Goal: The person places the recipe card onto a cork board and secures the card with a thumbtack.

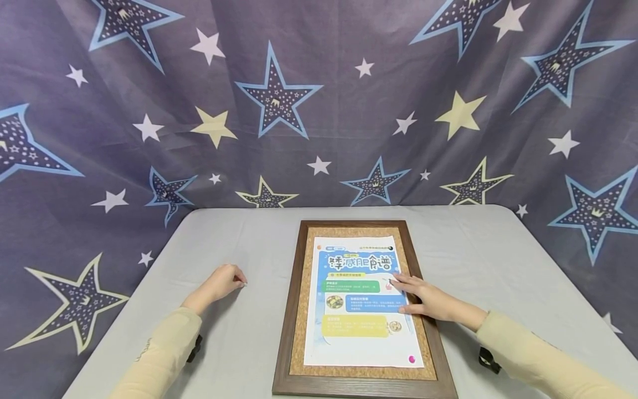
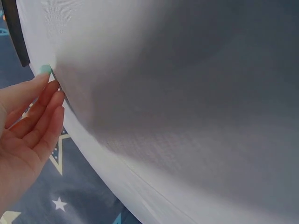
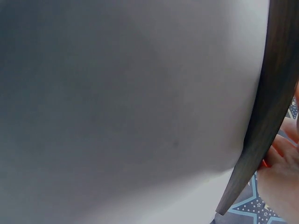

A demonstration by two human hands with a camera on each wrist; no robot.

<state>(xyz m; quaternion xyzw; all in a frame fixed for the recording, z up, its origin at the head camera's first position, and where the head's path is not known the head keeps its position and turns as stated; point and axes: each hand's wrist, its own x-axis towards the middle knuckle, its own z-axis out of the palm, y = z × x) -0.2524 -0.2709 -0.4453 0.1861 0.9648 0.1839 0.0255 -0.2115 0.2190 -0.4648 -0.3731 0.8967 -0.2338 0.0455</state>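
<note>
My left hand [image 1: 221, 282] is over the grey table, left of the framed corkboard [image 1: 298, 332]. At its thumb tip sits a small mint-green thumbtack [image 2: 45, 69], pinched with the fingers. A printed recipe poster [image 1: 361, 352] with a blue heading lies on the cork. My right hand [image 1: 428, 296] reaches over the frame's right side, fingers spread and resting on the poster's right edge. The right wrist view shows only part of this hand [image 3: 280, 182] beyond the dark wooden frame [image 3: 261, 116].
An orange tack [image 1: 319, 247] marks the poster's upper left corner, a black tack [image 1: 391, 248] its upper right, a magenta tack [image 1: 411, 359] its lower right. Grey cloth covers the table [image 1: 239, 238]. Behind hangs a star-patterned curtain [image 1: 349, 133].
</note>
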